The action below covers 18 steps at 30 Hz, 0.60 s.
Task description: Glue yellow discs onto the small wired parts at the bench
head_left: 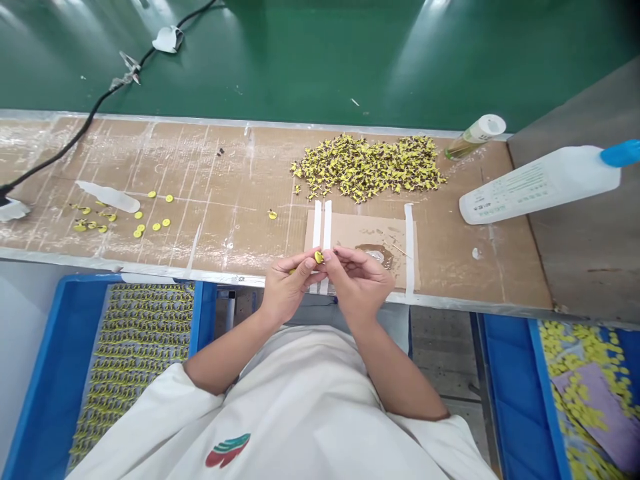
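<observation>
My left hand (284,288) is closed in a pinch on a small yellow round piece (319,257) above the front edge of the bench. Beside it, my right hand (363,283) is pinched shut with its thumb tip close to the same piece. Whatever lies between the right fingertips is too small to make out. Under the hands is a cardboard sheet (360,227) with white tape strips and a wet brown patch with clear liquid (376,256). A thin pick (400,249) rests on that sheet. One yellow piece (272,214) lies to its left.
Behind the sheet spreads a heap of small yellow-and-black parts (370,167). A toothpick tube (475,137) and a blue-capped white bottle (540,187) lie at right. Yellow discs (156,227) are scattered left. Blue trays (50,373) flank me below. A black cable (95,110) crosses the left.
</observation>
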Available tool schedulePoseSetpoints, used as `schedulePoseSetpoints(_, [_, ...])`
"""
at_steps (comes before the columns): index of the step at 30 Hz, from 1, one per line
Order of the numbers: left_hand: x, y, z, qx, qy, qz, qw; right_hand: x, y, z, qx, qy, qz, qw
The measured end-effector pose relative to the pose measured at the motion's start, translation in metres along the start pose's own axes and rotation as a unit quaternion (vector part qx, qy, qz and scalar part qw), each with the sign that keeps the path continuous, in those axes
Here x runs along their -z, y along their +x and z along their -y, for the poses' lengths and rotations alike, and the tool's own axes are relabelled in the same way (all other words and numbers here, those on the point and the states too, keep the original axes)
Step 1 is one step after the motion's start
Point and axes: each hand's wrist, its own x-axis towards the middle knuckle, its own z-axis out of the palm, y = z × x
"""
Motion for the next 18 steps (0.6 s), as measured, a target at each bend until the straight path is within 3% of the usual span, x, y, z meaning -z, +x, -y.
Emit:
schedulePoseSetpoints(11, [0.003,-0.008,-0.006,0.003,-0.013,-0.047,0.999,0.001,0.000,-0.008,-0.019,-0.019,0.058,0.998])
schedulePoseSetpoints(18, [0.014,-0.009,-0.015,-0.011,-0.067,-0.068,0.995,-0.023,0.005,-0.004,-0.003,0.033,0.072,0.997])
